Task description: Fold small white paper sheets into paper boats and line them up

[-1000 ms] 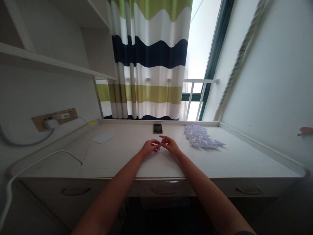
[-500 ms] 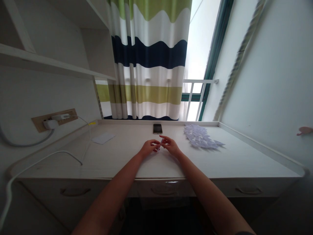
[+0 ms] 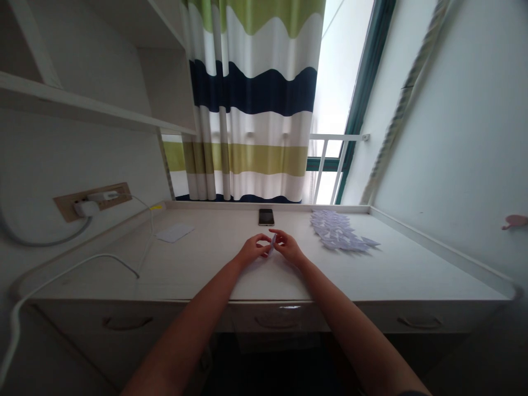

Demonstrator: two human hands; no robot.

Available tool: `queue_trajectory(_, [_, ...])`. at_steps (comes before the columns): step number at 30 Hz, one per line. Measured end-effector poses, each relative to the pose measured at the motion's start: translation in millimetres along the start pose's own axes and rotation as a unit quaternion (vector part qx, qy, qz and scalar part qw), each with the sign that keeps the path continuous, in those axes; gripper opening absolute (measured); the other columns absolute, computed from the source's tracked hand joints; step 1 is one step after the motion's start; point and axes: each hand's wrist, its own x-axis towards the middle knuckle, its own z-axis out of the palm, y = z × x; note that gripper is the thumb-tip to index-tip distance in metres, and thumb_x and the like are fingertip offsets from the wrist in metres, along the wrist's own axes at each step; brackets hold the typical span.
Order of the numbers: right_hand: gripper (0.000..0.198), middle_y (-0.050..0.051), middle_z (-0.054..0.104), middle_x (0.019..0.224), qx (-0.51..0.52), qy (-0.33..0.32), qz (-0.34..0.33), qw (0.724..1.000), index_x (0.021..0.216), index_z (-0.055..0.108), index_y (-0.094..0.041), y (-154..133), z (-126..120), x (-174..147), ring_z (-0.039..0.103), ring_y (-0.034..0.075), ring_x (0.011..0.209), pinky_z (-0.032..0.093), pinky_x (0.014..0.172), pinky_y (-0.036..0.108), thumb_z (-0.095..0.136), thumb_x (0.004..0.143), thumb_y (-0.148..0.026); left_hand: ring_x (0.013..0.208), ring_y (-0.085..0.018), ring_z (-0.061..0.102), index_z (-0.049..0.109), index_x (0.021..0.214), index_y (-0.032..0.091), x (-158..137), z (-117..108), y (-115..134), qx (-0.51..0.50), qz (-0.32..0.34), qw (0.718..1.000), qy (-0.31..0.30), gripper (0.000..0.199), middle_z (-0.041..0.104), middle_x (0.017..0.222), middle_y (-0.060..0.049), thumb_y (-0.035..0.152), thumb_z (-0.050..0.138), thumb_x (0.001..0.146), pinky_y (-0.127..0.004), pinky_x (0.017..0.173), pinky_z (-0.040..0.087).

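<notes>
Left hand [image 3: 249,250]: fingers gripping a small white paper piece [image 3: 272,245], on the near side of the smartphone [image 3: 266,217].
Right hand [image 3: 290,249]: fingers gripping the same piece from the other side; index finger extended toward the smartphone.
Paper piece: between both hands, tilted, just nearer than the smartphone; exact fold too small to tell.
Folded-paper pile [image 3: 336,231]: right of the smartphone, pointed pieces overlapping.
Flat paper sheet [image 3: 175,232]: well left of the smartphone.
Worktop [image 3: 264,283]: white, under the smartphone.
</notes>
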Motion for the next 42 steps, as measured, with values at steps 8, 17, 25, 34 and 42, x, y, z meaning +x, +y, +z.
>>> queue_trajectory(8, [0.038,-0.005,0.048,0.062,-0.013,0.022,0.041,0.999,0.102,0.048,-0.020,1,4,-2,0.051,0.009,0.051,0.044,0.048,0.023,0.052,0.065,-0.023,0.060,-0.009,0.058,0.051,0.084,0.013,-2,3,3,0.000,0.000,1.000,0.007,0.032,0.054,0.094,-0.007,0.028,0.067,0.060,-0.024,0.052,0.051])
queue_trajectory(17, [0.011,-0.005,0.049,0.056,-0.088,0.087,0.040,0.992,0.071,0.048,-0.018,2,5,0,0.049,0.009,0.049,0.042,0.048,0.023,0.052,0.060,-0.018,0.060,-0.007,0.057,0.044,0.094,0.017,-2,9,5,-0.010,-0.004,0.999,0.046,0.041,0.048,0.101,-0.006,0.025,0.066,0.061,-0.024,0.052,0.052])
queue_trajectory(25, [0.011,-0.002,0.054,0.064,-0.067,0.066,0.040,0.995,0.071,0.050,-0.018,0,5,-1,0.051,0.009,0.049,0.041,0.046,0.022,0.053,0.065,-0.027,0.067,-0.011,0.059,0.049,0.086,0.014,-1,8,3,-0.037,0.000,0.999,0.024,0.028,0.049,0.101,-0.006,0.017,0.062,0.061,-0.027,0.057,0.053])
queue_trajectory(34, [0.014,-0.002,0.057,0.059,-0.040,0.043,0.023,0.998,0.078,0.054,-0.019,2,1,-2,0.053,0.010,0.049,0.044,0.049,0.023,0.054,0.068,-0.029,0.074,-0.014,0.059,0.054,0.084,0.013,1,5,6,-0.089,-0.018,0.994,0.058,0.021,0.060,0.089,-0.006,0.016,0.059,0.064,-0.028,0.061,0.053])
queue_trajectory(42, [0.014,0.002,0.063,0.070,-0.061,0.053,-0.016,0.997,0.078,0.060,-0.017,-8,1,-2,0.057,0.012,0.060,0.047,0.060,0.027,0.053,0.066,-0.020,0.073,-0.015,0.060,0.058,0.080,0.011,1,2,10,-0.148,-0.049,0.984,0.084,0.021,0.063,0.083,-0.006,0.013,0.063,0.060,-0.030,0.067,0.051])
